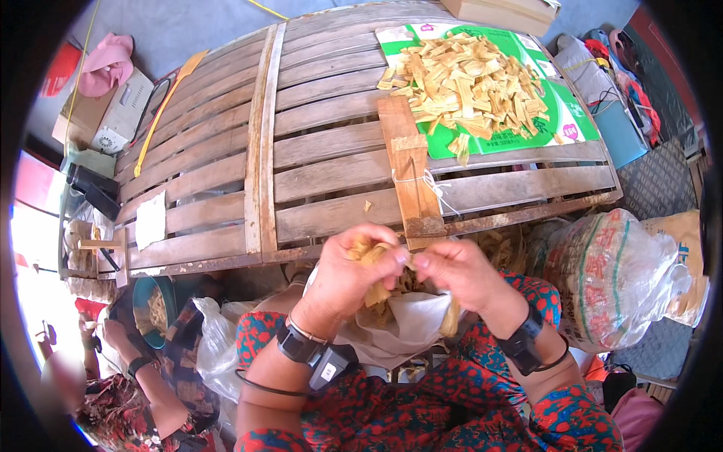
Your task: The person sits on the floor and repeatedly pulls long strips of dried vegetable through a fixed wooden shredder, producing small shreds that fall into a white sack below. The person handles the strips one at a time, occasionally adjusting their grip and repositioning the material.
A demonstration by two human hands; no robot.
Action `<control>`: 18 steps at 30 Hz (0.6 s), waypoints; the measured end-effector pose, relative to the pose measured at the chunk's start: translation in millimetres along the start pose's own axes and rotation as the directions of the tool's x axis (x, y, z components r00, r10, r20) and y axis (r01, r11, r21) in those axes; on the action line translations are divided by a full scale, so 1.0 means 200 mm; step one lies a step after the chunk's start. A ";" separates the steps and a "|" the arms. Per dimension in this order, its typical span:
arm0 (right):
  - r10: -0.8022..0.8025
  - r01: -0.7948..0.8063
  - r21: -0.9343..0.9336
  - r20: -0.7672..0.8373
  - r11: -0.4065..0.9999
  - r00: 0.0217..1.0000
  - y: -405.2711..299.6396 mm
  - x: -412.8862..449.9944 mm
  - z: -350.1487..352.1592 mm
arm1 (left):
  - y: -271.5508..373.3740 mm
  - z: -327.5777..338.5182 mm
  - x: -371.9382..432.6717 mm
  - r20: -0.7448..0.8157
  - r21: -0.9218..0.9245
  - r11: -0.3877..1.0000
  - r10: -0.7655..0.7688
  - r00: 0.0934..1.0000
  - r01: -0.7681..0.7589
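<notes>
My left hand (358,271) is closed around a bunch of yellowish dried strips (375,294), whose exact kind I cannot tell. The fingertips of my right hand (460,271) meet those of my left, and a similar strip (450,319) hangs below the right hand. Both hands are slightly blurred. Beneath them, a pale cloth (415,325) over my lap holds more strips. A large heap of short cut pieces (469,85) lies on a flattened green and white carton (508,144) on the table. In front of my hands, a wooden block device (415,186) tied with white string stands at the table edge.
The slatted wooden table (327,164) has a rusty metal rim. A yellow strap-like item (155,127) and white paper (151,220) lie on its left. A stuffed plastic sack (599,277) stands at right. At lower left, another person (135,395) sits near a teal basin (161,311).
</notes>
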State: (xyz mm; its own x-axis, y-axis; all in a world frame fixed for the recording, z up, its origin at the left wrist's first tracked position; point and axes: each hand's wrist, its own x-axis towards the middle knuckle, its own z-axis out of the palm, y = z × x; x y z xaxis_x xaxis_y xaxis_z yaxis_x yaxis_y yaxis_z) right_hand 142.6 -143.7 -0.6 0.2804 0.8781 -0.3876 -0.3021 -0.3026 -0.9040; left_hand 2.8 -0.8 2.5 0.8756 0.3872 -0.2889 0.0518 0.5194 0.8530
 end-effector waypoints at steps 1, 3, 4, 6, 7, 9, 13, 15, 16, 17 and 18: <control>0.080 -0.089 -0.063 -0.137 0.994 0.987 -0.01 -0.01 -0.03 | -0.01 0.01 0.00 -0.053 -0.059 0.998 0.034 0.998 -0.037; -0.106 0.107 -0.003 -0.136 0.994 0.985 -0.01 0.01 -0.05 | -0.02 0.02 0.02 -0.145 -0.055 0.994 0.090 0.985 -0.098; -0.199 0.184 -0.088 -0.203 0.979 0.959 -0.01 0.03 -0.07 | -0.03 0.02 0.04 -0.180 0.010 0.993 0.115 0.977 -0.115; -0.354 0.297 -0.225 -0.277 0.928 0.893 0.00 0.07 -0.11 | -0.06 0.01 0.11 -0.193 0.048 0.975 0.222 0.956 -0.216; -0.325 0.241 -0.271 -0.325 0.932 0.888 0.01 0.09 -0.14 | -0.08 0.01 0.15 -0.223 0.089 0.980 0.196 0.955 -0.181; -0.557 0.302 -0.560 -0.365 0.772 0.746 0.04 0.19 -0.15 | -0.14 0.01 0.25 -0.221 0.126 0.962 0.266 0.938 -0.242; -0.577 0.089 -0.758 -0.408 0.646 0.707 0.05 0.31 -0.19 | -0.22 -0.03 0.42 -0.366 0.394 0.919 0.180 0.913 -0.024; -0.567 0.009 -0.768 -0.466 0.641 0.680 0.05 0.29 -0.19 | -0.21 -0.06 0.41 -0.362 0.491 0.870 0.240 0.901 -0.034; -0.639 0.151 -0.769 -0.386 0.621 0.665 0.04 0.27 -0.18 | -0.19 -0.07 0.39 -0.386 0.516 0.856 0.226 0.895 0.006; -0.670 0.215 -0.780 -0.320 0.588 0.670 0.04 0.24 -0.17 | -0.17 -0.07 0.36 -0.422 0.552 0.831 0.210 0.882 0.066; -0.698 0.277 -0.785 -0.256 0.554 0.669 0.03 0.21 -0.15 | -0.15 -0.07 0.32 -0.367 0.630 0.776 0.307 0.878 -0.008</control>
State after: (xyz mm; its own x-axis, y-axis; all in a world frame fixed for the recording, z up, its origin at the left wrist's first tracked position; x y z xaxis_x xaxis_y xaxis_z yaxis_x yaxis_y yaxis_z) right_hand 179.7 -120.5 -27.2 0.6318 0.7036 0.3253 0.6257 -0.2152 -0.7498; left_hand 50.3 18.3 -46.8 0.6084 0.7791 -0.1514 0.3362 -0.0801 0.9384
